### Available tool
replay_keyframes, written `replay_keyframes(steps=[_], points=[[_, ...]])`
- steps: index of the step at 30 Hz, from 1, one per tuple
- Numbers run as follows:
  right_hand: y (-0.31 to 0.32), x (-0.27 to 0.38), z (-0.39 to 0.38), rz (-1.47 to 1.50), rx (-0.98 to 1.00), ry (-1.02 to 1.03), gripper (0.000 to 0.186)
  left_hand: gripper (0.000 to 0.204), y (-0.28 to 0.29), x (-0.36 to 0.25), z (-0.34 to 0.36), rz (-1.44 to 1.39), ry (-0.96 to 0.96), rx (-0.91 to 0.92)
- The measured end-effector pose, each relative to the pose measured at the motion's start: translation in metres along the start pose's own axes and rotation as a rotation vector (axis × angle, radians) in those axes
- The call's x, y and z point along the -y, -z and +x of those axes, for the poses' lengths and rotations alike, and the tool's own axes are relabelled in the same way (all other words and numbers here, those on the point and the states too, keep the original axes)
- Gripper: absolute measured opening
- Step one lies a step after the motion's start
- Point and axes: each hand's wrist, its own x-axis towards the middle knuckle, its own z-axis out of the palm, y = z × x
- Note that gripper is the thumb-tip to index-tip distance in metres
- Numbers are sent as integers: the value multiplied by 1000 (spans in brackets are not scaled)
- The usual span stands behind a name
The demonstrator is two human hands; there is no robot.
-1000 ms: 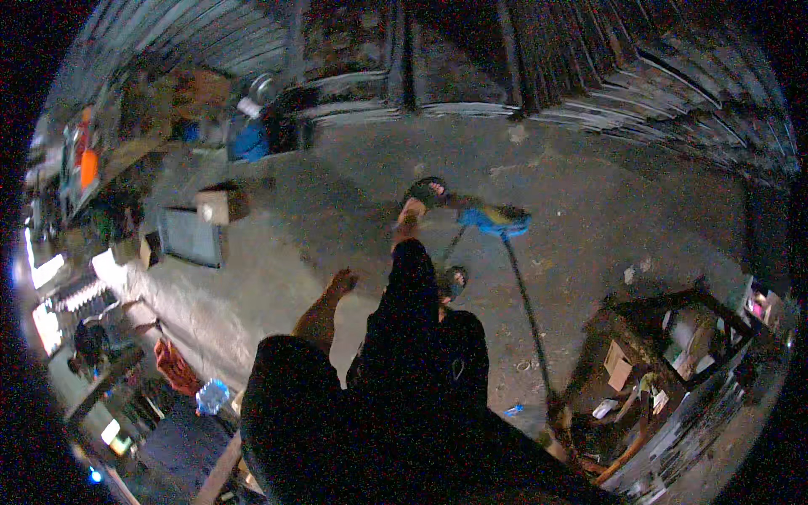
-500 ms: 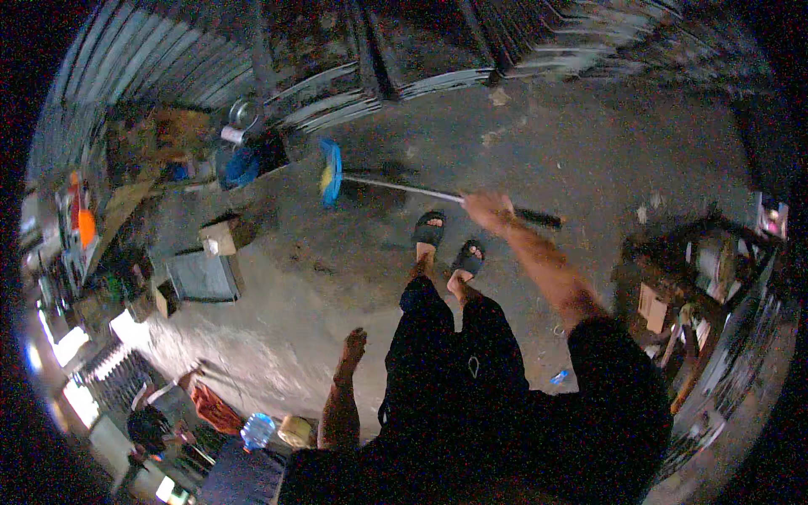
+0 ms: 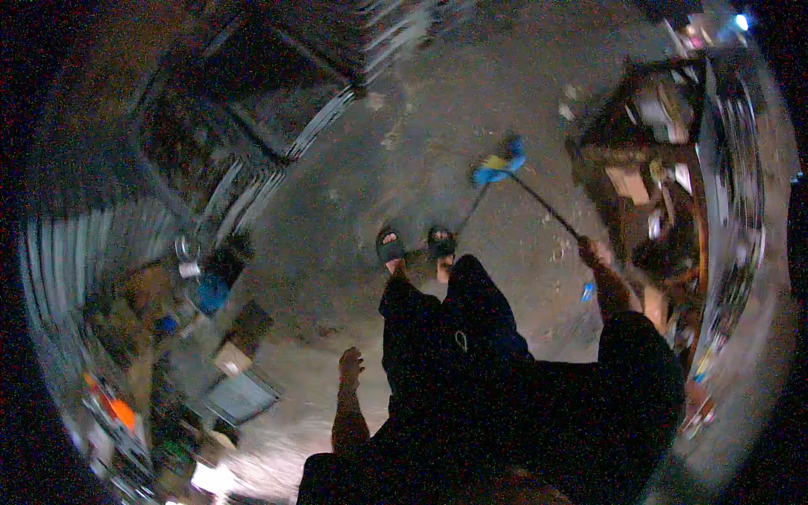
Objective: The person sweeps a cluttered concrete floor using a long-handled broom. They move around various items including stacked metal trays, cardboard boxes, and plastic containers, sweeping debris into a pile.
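Observation:
My right hand (image 3: 596, 252) is wrapped round the dark handle of a broom (image 3: 500, 163), off to the right of my legs. The broom's blue head with yellow bristles is at the far end of the handle, ahead of my feet; motion blurs it, and I cannot tell whether it touches the floor. A thin dark line, looking like the handle's shadow, runs from near the head toward my right sandal (image 3: 441, 241). Empty, my left hand (image 3: 351, 364) hangs beside my left leg with its fingers loosely bent and apart.
A wooden rack (image 3: 699, 219) holding boxes and odds and ends stands at the right. On the floor near it lies a small blue scrap (image 3: 587, 292). Left of me are a grey tray-like panel (image 3: 241, 397), a carton (image 3: 232, 359) and clutter beside corrugated metal sheets (image 3: 76, 244).
My view has turned to the right. The broom has swung from the left across to the right of my feet, still in my right hand. My left hand's fingers have loosened.

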Motion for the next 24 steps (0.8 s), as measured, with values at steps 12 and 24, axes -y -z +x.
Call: replay_keyframes(steps=[12, 24], points=[[90, 58, 73, 572, 101, -158, 37, 41, -80, -219, 73, 234, -174, 90], [-67, -183, -30, 416, 250, -799, 34, 45, -203, -328, 33, 435, 137, 349]])
